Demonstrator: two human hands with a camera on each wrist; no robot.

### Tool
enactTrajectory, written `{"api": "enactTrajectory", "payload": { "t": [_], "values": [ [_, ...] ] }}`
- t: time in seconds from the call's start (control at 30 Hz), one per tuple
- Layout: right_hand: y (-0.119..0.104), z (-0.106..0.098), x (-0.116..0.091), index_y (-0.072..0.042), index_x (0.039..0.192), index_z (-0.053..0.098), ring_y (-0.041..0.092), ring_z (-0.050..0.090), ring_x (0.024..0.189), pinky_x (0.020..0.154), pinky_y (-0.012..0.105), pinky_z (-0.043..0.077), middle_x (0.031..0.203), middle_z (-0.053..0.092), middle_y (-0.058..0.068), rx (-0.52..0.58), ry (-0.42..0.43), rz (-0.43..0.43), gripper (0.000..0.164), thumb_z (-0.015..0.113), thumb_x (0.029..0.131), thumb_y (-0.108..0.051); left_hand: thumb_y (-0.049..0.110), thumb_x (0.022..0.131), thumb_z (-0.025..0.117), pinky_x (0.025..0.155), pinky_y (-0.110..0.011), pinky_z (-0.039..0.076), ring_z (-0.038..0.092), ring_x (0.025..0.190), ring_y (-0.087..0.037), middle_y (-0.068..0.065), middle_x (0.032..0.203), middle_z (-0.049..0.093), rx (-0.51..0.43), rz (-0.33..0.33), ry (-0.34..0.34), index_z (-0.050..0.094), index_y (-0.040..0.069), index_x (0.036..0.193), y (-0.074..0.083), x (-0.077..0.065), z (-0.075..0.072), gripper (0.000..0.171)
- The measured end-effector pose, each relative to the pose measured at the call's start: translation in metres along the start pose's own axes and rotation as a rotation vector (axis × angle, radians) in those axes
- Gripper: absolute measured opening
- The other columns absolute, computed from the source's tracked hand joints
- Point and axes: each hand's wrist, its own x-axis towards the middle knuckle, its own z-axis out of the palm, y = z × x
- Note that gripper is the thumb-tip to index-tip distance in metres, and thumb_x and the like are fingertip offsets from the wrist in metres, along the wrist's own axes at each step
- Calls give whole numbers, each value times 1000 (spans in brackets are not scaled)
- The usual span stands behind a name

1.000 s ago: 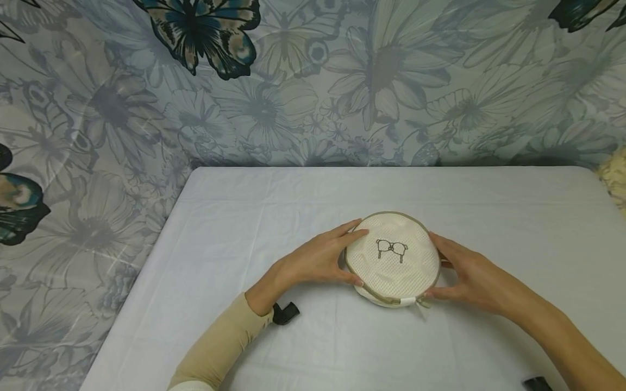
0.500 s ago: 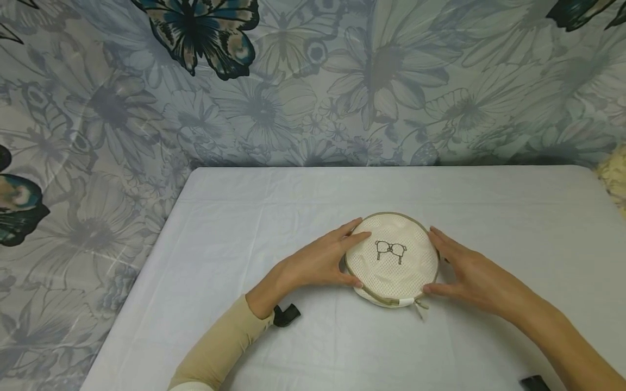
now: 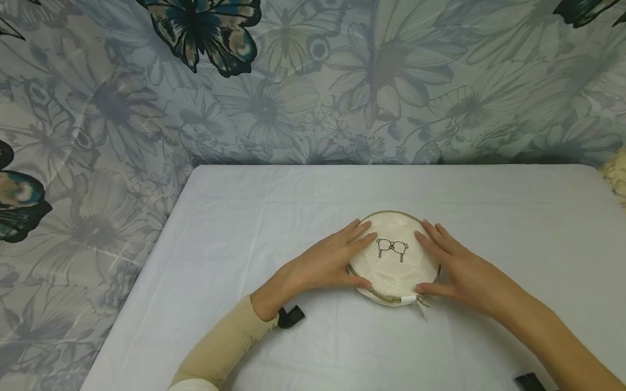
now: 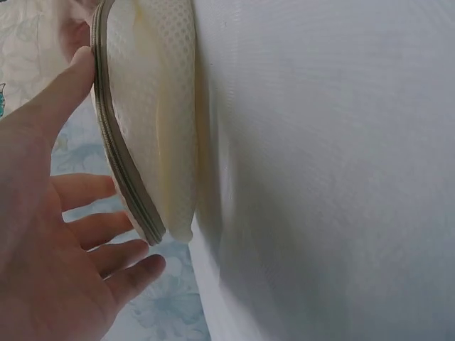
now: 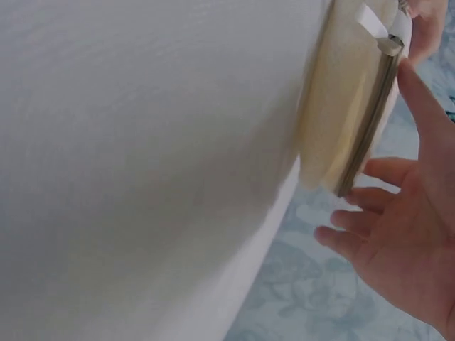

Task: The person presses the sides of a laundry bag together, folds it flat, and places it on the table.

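Note:
A round, cream mesh laundry bag (image 3: 393,279) with a dark outline motif on its top lies on the white-covered table. From the left, my left hand (image 3: 327,263) rests its spread fingertips and thumb on the bag's upper edge. Opposite it, my right hand (image 3: 467,274) lays its fingertips over the right edge, the thumb near the zipper end. In the left wrist view an olive zipper (image 4: 117,145) runs along the rim beside the thumb, the fingers loosely spread. The right wrist view shows the zip pull (image 5: 389,45) and a white tab (image 5: 371,21) at the zipper's end.
The table (image 3: 274,195) is covered with a white cloth. Behind it and to the left hangs a grey floral backdrop (image 3: 264,108) with butterflies. A black strap end (image 3: 292,316) sticks out at the left wrist, and something pale yellow (image 3: 617,174) shows at the right edge.
Both hands have slid inward, their fingertips now farther over the bag's top; the right hand's fingers moved most, from the side onto the upper surface. The bag has stayed nearly in place.

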Motion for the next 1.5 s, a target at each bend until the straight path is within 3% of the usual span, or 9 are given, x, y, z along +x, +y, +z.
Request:
{"api": "enactTrajectory", "payload": {
  "t": [0.2,0.33,0.6,0.83,1.03,1.5],
  "values": [
    [-1,7,5,2,153,34,41,22,147,118,51,21,162,22,19,-56,52,-113,100,78,79,-51,62,83,70,119,-37,22,14,151,-33,-15,164,12,69,-9,-11,27,9,158,3,2,1,101],
    [-2,11,7,6,151,33,41,23,147,121,41,13,161,23,22,-75,63,-146,99,77,81,-50,66,82,68,118,-39,25,17,150,-36,-19,163,14,80,-27,-15,27,10,158,6,4,3,103],
    [-10,14,8,3,153,31,39,25,146,105,57,39,162,21,19,-108,6,-102,98,70,85,-57,64,79,72,117,-39,26,15,150,-36,-21,163,14,102,-51,-24,26,8,158,10,3,6,106],
    [-11,16,9,3,154,29,40,25,146,104,59,39,162,21,21,-112,-21,-92,102,67,85,-62,63,80,73,119,-38,21,14,150,-38,-23,162,15,118,-60,-39,26,6,157,13,3,6,107],
    [-9,21,8,4,153,31,40,27,146,105,56,40,161,23,22,-141,16,-115,104,70,82,-62,65,80,71,120,-35,16,11,151,-34,-20,163,15,153,-48,-30,26,4,157,17,4,8,108],
    [-8,27,8,2,153,31,45,27,144,104,59,39,159,21,28,-180,21,-152,98,66,86,-60,74,86,50,120,-37,15,3,151,-37,-23,163,5,247,-78,-81,14,0,158,22,9,18,109]
  ]
}}
